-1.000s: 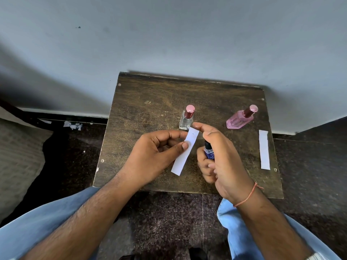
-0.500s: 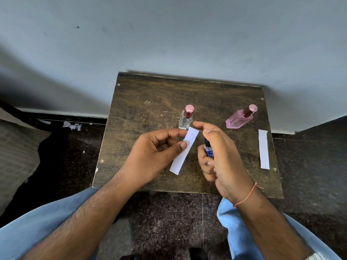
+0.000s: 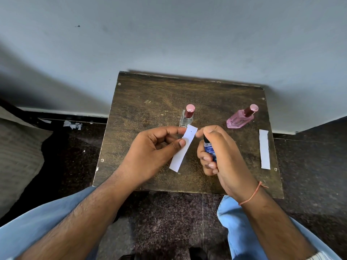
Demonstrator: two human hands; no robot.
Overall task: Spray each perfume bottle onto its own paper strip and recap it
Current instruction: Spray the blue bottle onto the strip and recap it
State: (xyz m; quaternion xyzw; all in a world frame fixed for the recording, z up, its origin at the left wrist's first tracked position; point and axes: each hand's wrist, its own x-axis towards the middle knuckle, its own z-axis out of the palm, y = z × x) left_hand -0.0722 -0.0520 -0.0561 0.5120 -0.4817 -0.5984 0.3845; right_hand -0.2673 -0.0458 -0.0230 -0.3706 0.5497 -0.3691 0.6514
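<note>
My left hand [image 3: 152, 152] pinches a white paper strip [image 3: 183, 150] between thumb and fingers, holding it tilted above the small wooden table [image 3: 142, 117]. Just to its right, my right hand [image 3: 223, 156] grips a small blue perfume bottle [image 3: 210, 149], with the forefinger over its black sprayer top, close to the strip's upper end. A clear bottle with a pink cap [image 3: 186, 117] stands behind the strip. Farther right stands a pink bottle with a pink cap [image 3: 241, 119]. A second white strip [image 3: 264, 149] lies flat near the table's right edge.
The table stands against a pale wall [image 3: 169, 34] on a dark speckled floor [image 3: 165, 212]. My knees in light blue trousers [image 3: 43, 220] flank the table's near edge. Paper scraps [image 3: 72, 124] lie on the floor at the left, beside a grey cushion [image 3: 16, 152].
Both hands stay nearly in place. The strip and the blue bottle keep the same positions, and the forefinger remains over the sprayer.
</note>
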